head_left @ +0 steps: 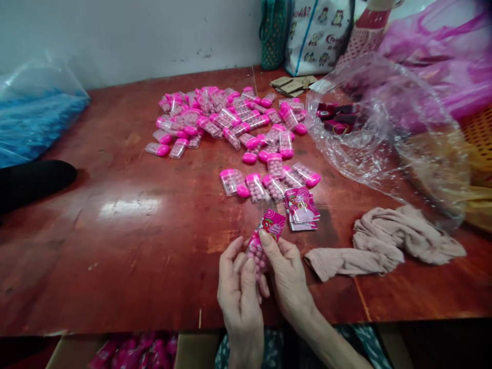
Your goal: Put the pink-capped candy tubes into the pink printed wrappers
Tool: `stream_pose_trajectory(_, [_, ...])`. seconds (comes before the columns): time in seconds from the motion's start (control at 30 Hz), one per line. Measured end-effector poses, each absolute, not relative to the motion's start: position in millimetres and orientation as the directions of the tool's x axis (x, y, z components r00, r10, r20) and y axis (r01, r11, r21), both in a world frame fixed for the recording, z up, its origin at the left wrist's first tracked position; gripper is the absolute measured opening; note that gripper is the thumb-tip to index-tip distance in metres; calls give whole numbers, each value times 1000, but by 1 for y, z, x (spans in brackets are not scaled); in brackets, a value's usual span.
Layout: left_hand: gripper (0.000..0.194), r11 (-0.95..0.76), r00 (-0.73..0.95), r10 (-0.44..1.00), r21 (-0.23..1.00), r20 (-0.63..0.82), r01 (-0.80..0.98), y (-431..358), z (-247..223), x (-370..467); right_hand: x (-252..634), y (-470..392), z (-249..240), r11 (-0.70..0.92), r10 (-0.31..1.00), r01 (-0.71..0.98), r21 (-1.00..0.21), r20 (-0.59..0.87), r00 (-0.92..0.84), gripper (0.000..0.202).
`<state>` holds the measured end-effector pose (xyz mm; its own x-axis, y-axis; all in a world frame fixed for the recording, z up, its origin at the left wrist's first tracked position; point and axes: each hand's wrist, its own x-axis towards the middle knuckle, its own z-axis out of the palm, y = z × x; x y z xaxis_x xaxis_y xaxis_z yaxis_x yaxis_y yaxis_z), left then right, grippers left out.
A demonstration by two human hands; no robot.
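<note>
My left grip (pixel 241 294) and right grip (pixel 289 266) close lightly around one candy container (pixel 257 253), a printed card (pixel 275 220) against it: partway, I judge. Ahead lie uncarded containers (pixel 225 119) (plenty) and stacked cards (pixel 302 205).

open tabletop (pixel 115 256) left of the hands (pixel 261 256); cloth (pixel 384 243) and stacked labels (pixel 302 207) obstruct rightward.
</note>
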<state>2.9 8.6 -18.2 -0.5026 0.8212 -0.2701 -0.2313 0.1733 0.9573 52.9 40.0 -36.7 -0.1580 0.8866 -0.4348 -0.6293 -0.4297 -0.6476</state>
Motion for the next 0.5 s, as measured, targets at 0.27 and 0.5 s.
stream_pose_trajectory(0.27, [30,166,-529,797,949,-290,-269,6,-27,2,42,27,-39,-411,895,-555,-723,-436,-95,25])
stream_pose_trajectory(0.5, [24,186,-512,843,982,-168,-17,12,-23,-33,68,42,-32,-512,853,-421,-748,-385,-353,30])
